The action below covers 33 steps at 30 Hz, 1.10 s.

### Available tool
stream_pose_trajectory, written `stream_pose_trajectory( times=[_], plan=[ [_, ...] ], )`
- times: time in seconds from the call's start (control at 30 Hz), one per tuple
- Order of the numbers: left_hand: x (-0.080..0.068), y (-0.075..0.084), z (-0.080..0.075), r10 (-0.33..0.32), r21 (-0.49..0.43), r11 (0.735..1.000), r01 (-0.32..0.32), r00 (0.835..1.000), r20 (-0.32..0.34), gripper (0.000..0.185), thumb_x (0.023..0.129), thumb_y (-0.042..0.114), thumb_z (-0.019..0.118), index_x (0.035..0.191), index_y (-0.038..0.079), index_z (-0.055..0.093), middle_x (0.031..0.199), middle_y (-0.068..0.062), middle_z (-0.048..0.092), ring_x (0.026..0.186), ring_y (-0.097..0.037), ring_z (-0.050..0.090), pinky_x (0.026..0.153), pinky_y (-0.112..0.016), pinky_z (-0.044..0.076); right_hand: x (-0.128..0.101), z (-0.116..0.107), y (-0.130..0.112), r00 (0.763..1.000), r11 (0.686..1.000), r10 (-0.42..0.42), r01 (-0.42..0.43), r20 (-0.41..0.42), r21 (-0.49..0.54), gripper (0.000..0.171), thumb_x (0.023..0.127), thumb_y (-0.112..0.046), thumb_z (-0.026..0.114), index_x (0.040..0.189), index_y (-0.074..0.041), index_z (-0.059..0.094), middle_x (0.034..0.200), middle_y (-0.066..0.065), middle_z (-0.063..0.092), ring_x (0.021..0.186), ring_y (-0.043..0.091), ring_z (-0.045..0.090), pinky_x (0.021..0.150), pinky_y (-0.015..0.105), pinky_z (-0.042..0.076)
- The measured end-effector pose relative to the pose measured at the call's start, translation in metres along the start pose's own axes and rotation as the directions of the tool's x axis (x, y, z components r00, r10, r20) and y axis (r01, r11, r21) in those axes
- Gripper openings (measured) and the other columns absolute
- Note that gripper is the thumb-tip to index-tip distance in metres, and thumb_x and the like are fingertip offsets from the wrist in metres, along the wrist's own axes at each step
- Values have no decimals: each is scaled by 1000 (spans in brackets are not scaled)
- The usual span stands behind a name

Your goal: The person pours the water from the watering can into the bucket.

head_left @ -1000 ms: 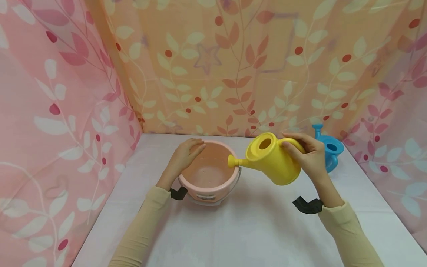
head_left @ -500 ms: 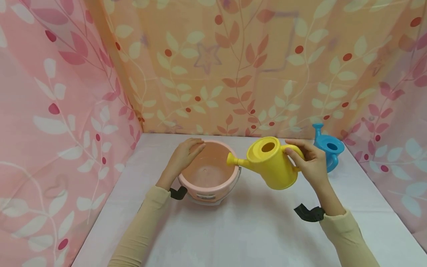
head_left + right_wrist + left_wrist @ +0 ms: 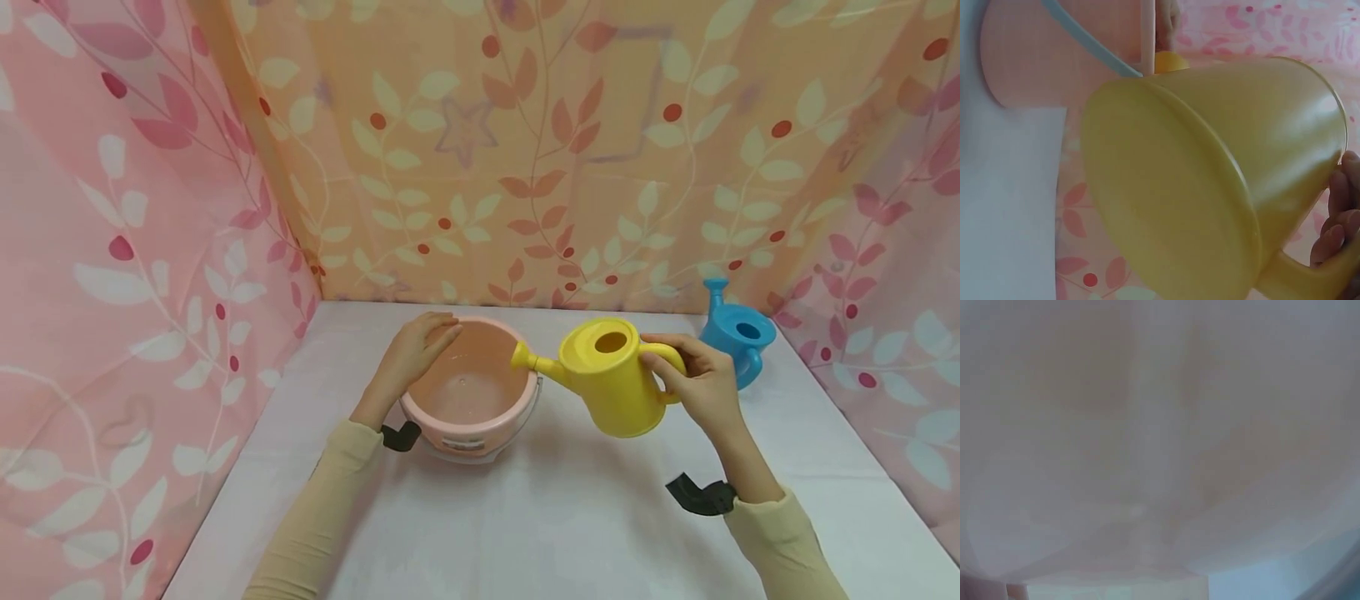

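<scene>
My right hand grips the handle of a yellow toy watering can, held above the table and tilted slightly toward its spout. The sprinkler head of the spout overlaps the right rim of a pink bucket. My left hand rests at the bucket's left rim, fingers fairly straight and thumb pointing over the opening. In the right wrist view, the can's base faces the camera, with curled fingers by its handle. A pale, blurred surface fills most of the left wrist view.
A blue toy watering can stands at the back right, behind my right hand. The bucket's wire handle hangs down at its right side. Floral cloth walls close off the back and both sides of the white table.
My right hand has moved slightly down and toward me, and the yellow watering can has tipped back toward upright. The left hand and the bucket have stayed in place.
</scene>
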<state>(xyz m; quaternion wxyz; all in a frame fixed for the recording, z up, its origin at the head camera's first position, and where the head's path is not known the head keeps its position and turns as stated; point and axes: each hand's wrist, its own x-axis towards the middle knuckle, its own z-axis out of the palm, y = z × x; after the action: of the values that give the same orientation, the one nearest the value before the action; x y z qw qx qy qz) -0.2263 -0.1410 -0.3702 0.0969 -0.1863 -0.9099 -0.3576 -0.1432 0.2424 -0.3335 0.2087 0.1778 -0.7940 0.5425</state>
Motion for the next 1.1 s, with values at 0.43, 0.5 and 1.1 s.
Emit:
stream_pose_trajectory(
  times=[0.43, 0.5, 1.1],
  plan=[
    [0, -1, 1, 18, 6, 1000, -18, 1000, -21, 42, 94, 44, 50, 119, 14, 63, 128, -4, 57, 123, -24, 49, 103, -44, 38, -10, 3, 10, 1000, 996, -1, 0, 12, 91, 23, 86, 5, 60, 108, 10, 59, 86, -2, 66, 71, 10, 61, 66, 15, 54],
    [-1, -1, 1, 25, 5, 1000, -24, 999, -21, 42, 94, 45, 50, 119, 14, 63, 129, -5, 57, 123, -24, 49, 103, -44, 38, -12, 3, 12, 1000, 992, -1, 1, 3, 124, 23, 86, 6, 59, 108, 11, 58, 85, -1, 66, 70, 10, 61, 66, 15, 54],
    [1, -3, 2, -4, -6, 1000, 4, 1000, -14, 44, 93, 47, 50, 119, 14, 63, 129, -2, 56, 123, -23, 49, 103, -43, 39, -22, -5, 23, 989, 953, 44, 2, -144, 302, 20, 88, 9, 54, 107, 13, 54, 82, 2, 66, 69, 11, 62, 67, 16, 54]
  ],
)
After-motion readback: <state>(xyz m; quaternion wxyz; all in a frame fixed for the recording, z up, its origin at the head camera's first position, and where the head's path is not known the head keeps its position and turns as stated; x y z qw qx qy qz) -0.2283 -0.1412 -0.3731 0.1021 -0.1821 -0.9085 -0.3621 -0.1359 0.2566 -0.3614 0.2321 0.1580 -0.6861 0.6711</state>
